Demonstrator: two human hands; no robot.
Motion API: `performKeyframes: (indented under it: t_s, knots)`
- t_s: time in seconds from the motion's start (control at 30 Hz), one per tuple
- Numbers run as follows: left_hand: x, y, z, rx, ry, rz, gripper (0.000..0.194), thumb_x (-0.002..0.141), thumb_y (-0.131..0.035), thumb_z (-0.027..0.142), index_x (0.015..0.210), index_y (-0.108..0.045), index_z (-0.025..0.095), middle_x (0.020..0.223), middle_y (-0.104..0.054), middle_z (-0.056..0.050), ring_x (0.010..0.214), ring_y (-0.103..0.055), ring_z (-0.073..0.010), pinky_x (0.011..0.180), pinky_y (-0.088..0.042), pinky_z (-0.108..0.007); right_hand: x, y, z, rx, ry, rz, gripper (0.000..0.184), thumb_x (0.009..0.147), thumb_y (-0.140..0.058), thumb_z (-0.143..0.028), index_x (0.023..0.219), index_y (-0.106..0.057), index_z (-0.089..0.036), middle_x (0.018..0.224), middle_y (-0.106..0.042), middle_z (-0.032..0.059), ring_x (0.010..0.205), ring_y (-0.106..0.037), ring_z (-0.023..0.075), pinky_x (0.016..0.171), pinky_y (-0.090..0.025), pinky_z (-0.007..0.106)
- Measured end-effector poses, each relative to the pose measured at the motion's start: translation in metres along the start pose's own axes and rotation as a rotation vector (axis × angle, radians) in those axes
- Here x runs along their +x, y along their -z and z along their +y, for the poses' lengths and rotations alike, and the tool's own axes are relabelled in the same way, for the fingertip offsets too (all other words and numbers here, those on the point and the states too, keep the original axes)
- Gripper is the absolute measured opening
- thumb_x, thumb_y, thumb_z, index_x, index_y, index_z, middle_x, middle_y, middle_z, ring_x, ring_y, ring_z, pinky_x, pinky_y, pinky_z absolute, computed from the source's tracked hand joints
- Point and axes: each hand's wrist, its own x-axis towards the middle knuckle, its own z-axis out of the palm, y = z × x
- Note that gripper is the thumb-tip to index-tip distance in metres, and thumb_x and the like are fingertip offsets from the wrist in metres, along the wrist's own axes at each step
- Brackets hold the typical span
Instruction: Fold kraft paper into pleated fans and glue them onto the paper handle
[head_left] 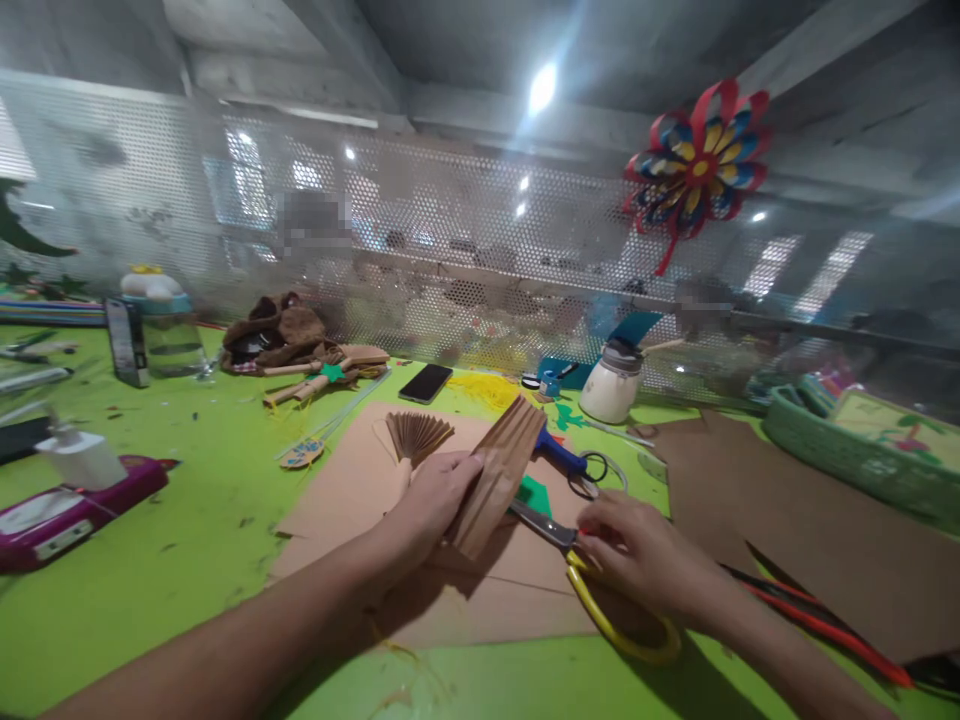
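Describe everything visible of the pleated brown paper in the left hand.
The pleated brown paper is a long, narrow strip, creased lengthwise, its folds bunched together. The left hand grips its left edge, holding it slanted over light brown sheets. Yellow-handled scissors are at its right; contact is unclear.

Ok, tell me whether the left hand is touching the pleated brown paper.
Touching. The head view shows the left hand gripping the pleated brown paper at its left edge, thumb lying on its folds.
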Motion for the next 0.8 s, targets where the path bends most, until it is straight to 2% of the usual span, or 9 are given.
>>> performKeyframes:
  t_s: [0.1,0.17,0.23,0.4,0.53,0.7,0.8]
  knots:
    - [0.005,0.003,-0.001,0.168,-0.018,0.053,0.031,0.079,-0.049,0.028,0.05,-0.058,0.019,0.058,-0.054,-0.002,0.059,-0.045,-0.0159,0.059,-0.037,-0.027,-0.012,0.007,0.018,-0.22,0.003,-0.097,0.021,0.08,-0.051,-0.024,0.094,-0.066,-0.022,0.092,-0.059,0.0081,0.086,-0.055,0.0237,0.073,-0.04,0.033]
    - [0.008,0.005,-0.002,0.191,-0.027,0.073,0.031,0.079,-0.049,0.029,0.052,-0.058,0.019,0.058,-0.055,-0.003,0.058,-0.046,-0.0158,0.058,-0.036,-0.027,-0.017,0.006,0.023,-0.252,-0.026,-0.135,0.034,0.076,-0.054,-0.02,0.108,-0.062,-0.024,0.094,-0.06,0.0077,0.085,-0.056,0.0226,0.073,-0.041,0.031]
    - [0.01,0.007,-0.004,0.193,-0.034,0.105,0.03,0.079,-0.05,0.03,0.053,-0.058,0.018,0.058,-0.056,-0.003,0.058,-0.046,-0.0158,0.057,-0.036,-0.027,-0.019,0.001,0.023,-0.256,-0.023,-0.153,0.04,0.074,-0.055,-0.019,0.114,-0.059,-0.026,0.091,-0.06,0.0066,0.081,-0.056,0.0208,0.07,-0.04,0.028]
    - [0.012,0.01,-0.007,0.159,-0.041,0.126,0.029,0.082,-0.049,0.035,0.064,-0.062,0.017,0.07,-0.063,-0.005,0.066,-0.052,-0.0174,0.059,-0.038,-0.027,-0.017,-0.017,0.017,-0.327,0.025,-0.137,0.028,0.085,-0.047,-0.027,0.11,-0.057,-0.024,0.086,-0.058,0.0064,0.072,-0.055,0.0189,0.063,-0.035,0.027]
    - [0.011,0.011,-0.001,0.053,-0.05,0.087,0.029,0.085,-0.048,0.037,0.072,-0.065,0.017,0.077,-0.066,-0.005,0.071,-0.055,-0.0182,0.064,-0.041,-0.028,-0.012,-0.023,0.017,-0.329,-0.034,-0.163,0.034,0.08,-0.052,-0.027,0.115,-0.054,-0.025,0.09,-0.059,0.0067,0.078,-0.057,0.0205,0.063,-0.034,0.027]
    - [0.012,0.011,0.002,0.014,-0.057,0.076,0.029,0.085,-0.049,0.039,0.073,-0.065,0.017,0.078,-0.067,-0.005,0.07,-0.056,-0.0178,0.066,-0.042,-0.029,-0.012,-0.004,0.011,-0.296,-0.108,-0.159,0.016,0.079,-0.052,-0.031,0.089,-0.062,-0.023,0.081,-0.066,0.0055,0.072,-0.059,0.0226,0.058,-0.036,0.027]
    - [0.015,0.013,0.0,-0.017,-0.077,0.125,0.029,0.084,-0.049,0.04,0.081,-0.066,0.016,0.086,-0.068,-0.006,0.078,-0.058,-0.0194,0.072,-0.043,-0.03,-0.018,0.008,0.009,-0.144,-0.112,-0.118,0.026,0.079,-0.052,-0.034,0.1,-0.063,-0.024,0.091,-0.069,0.0068,0.081,-0.062,0.0252,0.067,-0.043,0.031]
